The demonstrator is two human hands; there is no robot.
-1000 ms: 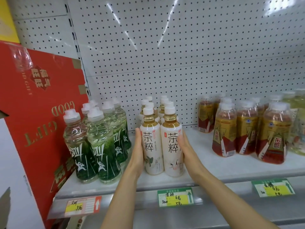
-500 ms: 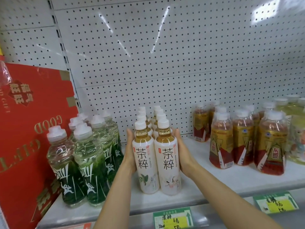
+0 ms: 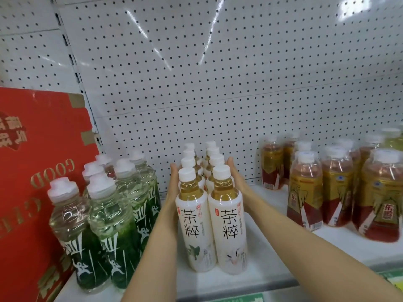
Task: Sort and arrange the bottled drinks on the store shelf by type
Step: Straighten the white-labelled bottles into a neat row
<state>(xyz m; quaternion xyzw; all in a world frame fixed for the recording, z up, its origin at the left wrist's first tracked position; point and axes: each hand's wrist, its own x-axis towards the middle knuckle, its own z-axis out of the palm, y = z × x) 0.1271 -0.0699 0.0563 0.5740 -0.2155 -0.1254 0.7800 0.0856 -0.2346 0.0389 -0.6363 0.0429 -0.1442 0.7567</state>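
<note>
Cardboard in red, a gift box [image 3: 37,171] with gold lettering, stands at the shelf's left end, leaning against the pegboard back wall [image 3: 218,83]. Just beside it, near the left front edge of the white shelf [image 3: 272,269], the green-labelled bottles [image 3: 104,225] stand upright in a tight cluster, clear above their labels and capped in white.

Next comes the left hand [image 3: 174,186], fingers straight and flat against the left flank of the white tea bottles [image 3: 211,214]. These bottles stand upright in two files that run from near the front edge toward the back wall, roughly at the shelf's middle, white caps lined up one behind the other. The right hand [image 3: 236,179] mirrors the first, its straight fingers pressed along the right flank of the files, so the rows sit squeezed between both palms. Neither hand curls round any single bottle.

A bare strip of shelf lies to the right of that forearm. Beyond it, toward the right end, the red-and-gold bottles [image 3: 331,192] stand grouped in several rows, amber above their labels. At the far right edge a pale yellow-green bottle [image 3: 392,138] shows, blurred.
</note>
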